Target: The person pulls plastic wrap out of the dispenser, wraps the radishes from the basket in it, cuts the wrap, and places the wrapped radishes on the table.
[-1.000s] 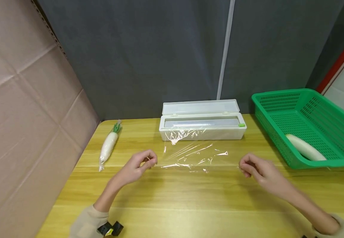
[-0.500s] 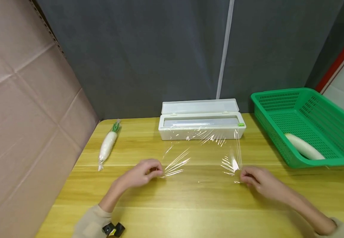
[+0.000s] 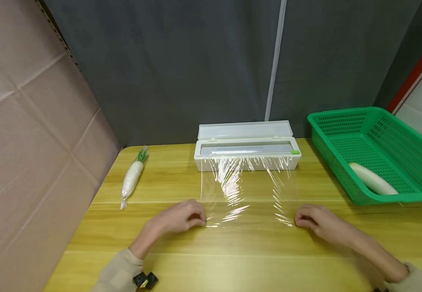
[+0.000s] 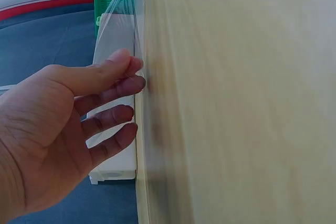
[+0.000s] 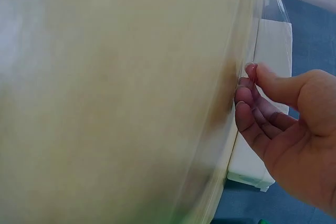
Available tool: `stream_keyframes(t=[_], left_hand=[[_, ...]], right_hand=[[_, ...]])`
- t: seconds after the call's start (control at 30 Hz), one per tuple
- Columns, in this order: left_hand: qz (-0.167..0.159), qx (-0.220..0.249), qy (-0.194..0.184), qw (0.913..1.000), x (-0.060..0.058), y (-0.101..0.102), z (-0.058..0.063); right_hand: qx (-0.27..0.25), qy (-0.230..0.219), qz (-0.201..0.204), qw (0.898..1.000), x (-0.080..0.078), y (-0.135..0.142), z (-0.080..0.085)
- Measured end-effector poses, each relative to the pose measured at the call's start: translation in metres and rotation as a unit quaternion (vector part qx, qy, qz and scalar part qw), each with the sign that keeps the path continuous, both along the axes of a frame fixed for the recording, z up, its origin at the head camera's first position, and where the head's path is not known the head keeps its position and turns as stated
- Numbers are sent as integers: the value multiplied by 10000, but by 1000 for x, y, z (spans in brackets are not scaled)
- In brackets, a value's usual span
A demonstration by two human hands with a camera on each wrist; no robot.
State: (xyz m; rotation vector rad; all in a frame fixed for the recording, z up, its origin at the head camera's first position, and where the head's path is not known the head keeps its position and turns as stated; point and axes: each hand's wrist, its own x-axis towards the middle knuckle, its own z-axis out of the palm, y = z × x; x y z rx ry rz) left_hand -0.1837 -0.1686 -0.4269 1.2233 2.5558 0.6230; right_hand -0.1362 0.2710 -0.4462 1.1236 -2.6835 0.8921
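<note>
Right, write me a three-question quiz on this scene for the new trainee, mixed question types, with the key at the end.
1. True or false: the lid of the white box stands open.

2. What do the left hand and the right hand both pinch?
A) a knife
B) clear film
C) a towel

3. In a few words: where do the leafy radish and the other radish lie?

Key:
1. True.
2. B.
3. The leafy radish lies on the table, off to the left; the other radish lies in the green basket.
</note>
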Motion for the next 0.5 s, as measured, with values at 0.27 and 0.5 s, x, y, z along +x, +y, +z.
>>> stream_keyframes(t=[0.27,0.5], left_hand=[[-33,-207,142,9997,3,3,-1],[182,-152,131,9996,4,5,0]], right_hand=[[-68,-722,-429,9964,-1,-5,6],[157,-1142,-616,9914,-1,-8,11]])
